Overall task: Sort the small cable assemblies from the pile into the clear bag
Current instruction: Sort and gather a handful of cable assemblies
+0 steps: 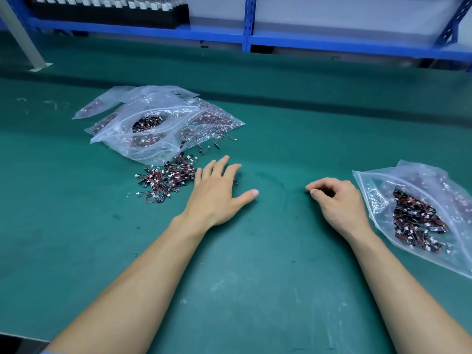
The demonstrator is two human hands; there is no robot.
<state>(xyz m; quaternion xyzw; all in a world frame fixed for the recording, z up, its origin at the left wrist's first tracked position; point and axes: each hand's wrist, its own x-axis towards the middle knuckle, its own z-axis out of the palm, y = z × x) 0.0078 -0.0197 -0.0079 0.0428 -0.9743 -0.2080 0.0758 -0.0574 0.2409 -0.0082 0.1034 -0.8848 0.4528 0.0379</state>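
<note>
A loose pile of small cable assemblies [166, 178], red and black wires with white plugs, lies on the green table mat [255, 264]. My left hand [217, 190] lies flat just right of the pile with fingers spread, its fingertips beside the pile's edge. A clear bag [419, 215] partly filled with assemblies lies at the right. My right hand [337, 200] rests left of that bag, fingers curled loosely with thumb and forefinger close together; I see nothing held in it.
A heap of clear zip bags [158, 121] holding more assemblies lies behind the pile, one with its mouth open. A few stray assemblies [219, 141] lie near it. A blue metal shelf rack [249, 24] runs along the back, and a grey post [24, 37] stands far left.
</note>
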